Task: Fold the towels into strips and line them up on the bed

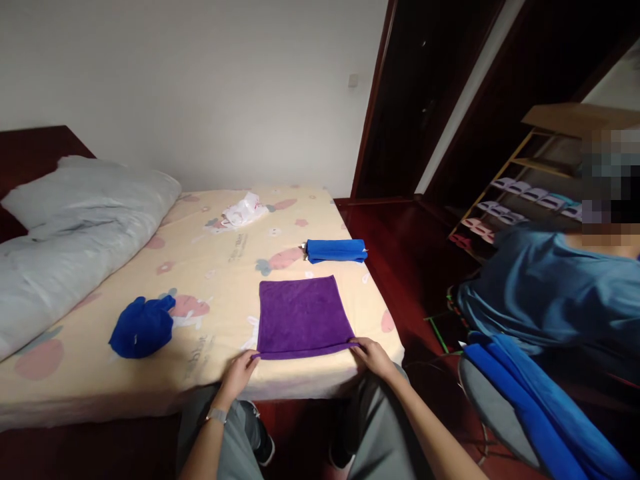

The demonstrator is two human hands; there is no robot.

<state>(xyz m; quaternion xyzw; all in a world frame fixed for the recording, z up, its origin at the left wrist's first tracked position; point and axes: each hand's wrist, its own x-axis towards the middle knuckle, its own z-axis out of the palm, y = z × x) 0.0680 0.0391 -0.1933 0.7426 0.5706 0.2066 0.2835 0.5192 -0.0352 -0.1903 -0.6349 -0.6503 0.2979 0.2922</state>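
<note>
A purple towel (304,315) lies spread flat near the front edge of the bed, its near edge turned up in a narrow strip. My left hand (239,375) pinches the near left corner, fingers closed on the cloth. At the near right corner my right hand (374,357) grips the same edge between thumb and fingers. Beyond the towel, a stack of folded blue towels (336,251) lies near the bed's right side. A crumpled blue cloth (142,327) sits to the left of my left hand.
The bed (220,293) has a patterned cream sheet. A white plastic bag (245,210) and a grey quilt (85,220) lie on it. At right, long blue towels (530,400) drape over a round stool (487,393), close to a person in blue (545,287). A shoe rack (520,160) stands behind.
</note>
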